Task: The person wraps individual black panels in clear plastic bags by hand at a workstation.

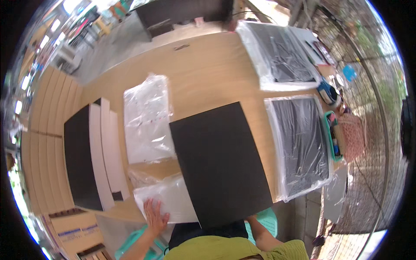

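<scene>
1. Near the front of the surface [203, 73] lay a black board [221, 164], slightly turned, its near end reaching over the person's lap.
2. Just left of the board's near end, the left hand [155, 216] rested with fingers spread on a clear bag [171, 197].
3. Under the board's near edge, toward its right corner, the right hand [251, 218] was mostly hidden; whether it gripped the board could not be told. The two hands were well apart.
4. Left of the board, beyond the clear bag, lay a larger bag [147, 123]; farther left stood a black-topped stack [80, 160], then cartons [45, 171].
5. Right of the board lay a wrapped panel [301, 147], with a second panel [281, 52] beyond it.
6. Farther right of the board were a green basket [329, 136] and pink twine [352, 138].
</scene>
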Motion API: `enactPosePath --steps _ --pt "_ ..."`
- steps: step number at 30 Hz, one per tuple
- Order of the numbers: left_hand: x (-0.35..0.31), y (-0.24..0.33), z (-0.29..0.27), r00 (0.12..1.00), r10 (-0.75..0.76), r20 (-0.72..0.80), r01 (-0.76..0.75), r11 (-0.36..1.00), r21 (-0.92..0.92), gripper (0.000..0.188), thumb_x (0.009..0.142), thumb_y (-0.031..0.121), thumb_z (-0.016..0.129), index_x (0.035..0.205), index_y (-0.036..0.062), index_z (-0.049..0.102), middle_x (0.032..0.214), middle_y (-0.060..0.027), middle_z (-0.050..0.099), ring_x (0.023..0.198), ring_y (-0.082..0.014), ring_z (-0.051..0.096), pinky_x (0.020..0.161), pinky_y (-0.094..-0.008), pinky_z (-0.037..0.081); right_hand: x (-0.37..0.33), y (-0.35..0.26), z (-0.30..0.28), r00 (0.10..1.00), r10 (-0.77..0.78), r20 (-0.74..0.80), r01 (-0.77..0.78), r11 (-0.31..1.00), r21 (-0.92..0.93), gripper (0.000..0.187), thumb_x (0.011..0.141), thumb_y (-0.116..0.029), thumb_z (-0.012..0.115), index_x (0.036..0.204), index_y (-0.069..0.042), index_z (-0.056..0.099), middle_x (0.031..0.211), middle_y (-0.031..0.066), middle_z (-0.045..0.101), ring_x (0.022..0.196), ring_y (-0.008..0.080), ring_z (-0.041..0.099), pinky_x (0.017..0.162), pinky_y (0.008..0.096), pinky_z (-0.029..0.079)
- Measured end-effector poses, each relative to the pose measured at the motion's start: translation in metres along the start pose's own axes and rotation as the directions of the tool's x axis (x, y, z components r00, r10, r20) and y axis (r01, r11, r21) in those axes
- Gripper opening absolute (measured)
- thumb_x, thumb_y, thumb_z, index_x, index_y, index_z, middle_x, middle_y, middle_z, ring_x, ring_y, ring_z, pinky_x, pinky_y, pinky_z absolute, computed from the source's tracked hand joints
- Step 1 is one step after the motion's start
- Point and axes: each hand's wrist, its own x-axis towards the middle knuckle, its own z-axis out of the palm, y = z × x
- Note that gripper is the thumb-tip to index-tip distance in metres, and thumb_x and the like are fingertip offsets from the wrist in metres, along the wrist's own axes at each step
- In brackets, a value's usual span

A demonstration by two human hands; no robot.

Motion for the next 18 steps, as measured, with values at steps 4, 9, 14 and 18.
enactPosePath --steps 4,9,14,18 --pt "0.010 -0.004 0.003 0.999 -0.020 -0.042 0.019 0.999 -0.036 0.067 0.089 0.041 0.056 0.142 0.0074 0.035 0.143 -0.0282 0.030 0.128 -0.0494 0.033 0.107 -0.0614 0.024 0.013 -0.054 -0.050 0.991 -0.130 -0.039 0.131 0.991 0.033 0.065 0.081 -0.045 0.064 0.135 -0.014 0.049 0.137 0.0109 0.043 0.128 0.0340 0.030 0.099 0.0614 0.026" --pt "0.009 -0.005 -0.005 0.994 -0.093 -0.066 0.089 0.994 -0.056 0.070 0.085 0.041 0.063 0.140 0.0080 0.037 0.141 -0.0272 0.032 0.127 -0.0488 0.035 0.107 -0.0608 0.025 -0.003 -0.024 -0.073 0.978 -0.210 -0.001 0.210 0.974 -0.081 0.062 0.081 -0.042 0.064 0.134 -0.014 0.050 0.134 0.0107 0.046 0.124 0.0326 0.033 0.096 0.0589 0.028" --pt "0.005 0.001 -0.011 0.988 -0.146 -0.043 0.143 0.988 -0.063 0.071 0.082 0.042 0.065 0.139 0.0077 0.039 0.141 -0.0249 0.033 0.128 -0.0460 0.036 0.108 -0.0598 0.026 -0.045 0.061 -0.087 0.982 -0.154 0.113 0.176 0.959 -0.223 0.059 0.081 -0.039 0.065 0.133 -0.014 0.052 0.130 0.0106 0.048 0.120 0.0313 0.036 0.094 0.0564 0.031" --pt "-0.003 -0.001 -0.011 0.984 -0.176 -0.033 0.175 0.983 -0.052 0.072 0.080 0.042 0.066 0.138 0.0068 0.042 0.141 -0.0237 0.034 0.129 -0.0444 0.036 0.108 -0.0593 0.026 -0.049 0.094 -0.114 0.982 -0.112 0.151 0.153 0.942 -0.298 0.057 0.081 -0.036 0.065 0.131 -0.013 0.053 0.127 0.0105 0.049 0.116 0.0302 0.039 0.092 0.0544 0.032"
